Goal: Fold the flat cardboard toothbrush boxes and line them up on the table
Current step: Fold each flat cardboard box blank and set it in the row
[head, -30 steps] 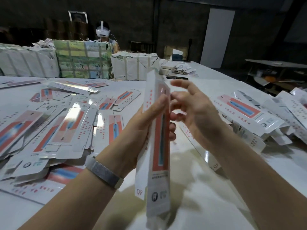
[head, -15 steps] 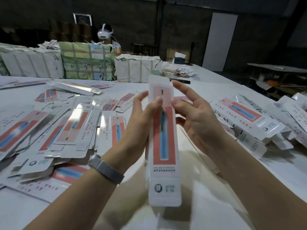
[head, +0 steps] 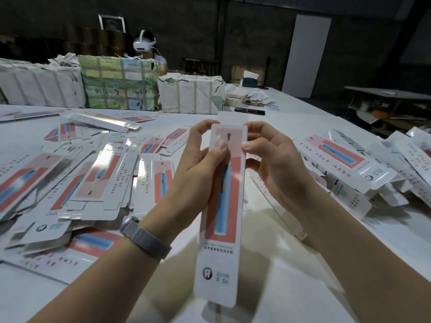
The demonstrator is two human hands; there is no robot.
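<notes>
I hold one long white toothbrush box (head: 221,220) upright in front of me, its red panel with a blue toothbrush picture facing me. My left hand (head: 193,173) grips its upper left edge, thumb on the front face. My right hand (head: 275,164) grips the upper right edge, thumb also on the front. A top flap sticks up above my fingers. A heap of flat unfolded boxes (head: 77,183) lies to the left on the white table (head: 291,264). Folded boxes (head: 345,164) are piled at the right.
Wrapped bundles (head: 191,94) and a green-printed bundle (head: 119,85) stand along the far side of the table. Behind them sits a person wearing a white headset (head: 144,43). Loose papers and a dark flat object (head: 249,110) lie further right.
The box has turned from edge-on to face-on toward me. My right hand, which was apart from it with fingers spread, now holds its upper right edge. Both thumbs now press on the front.
</notes>
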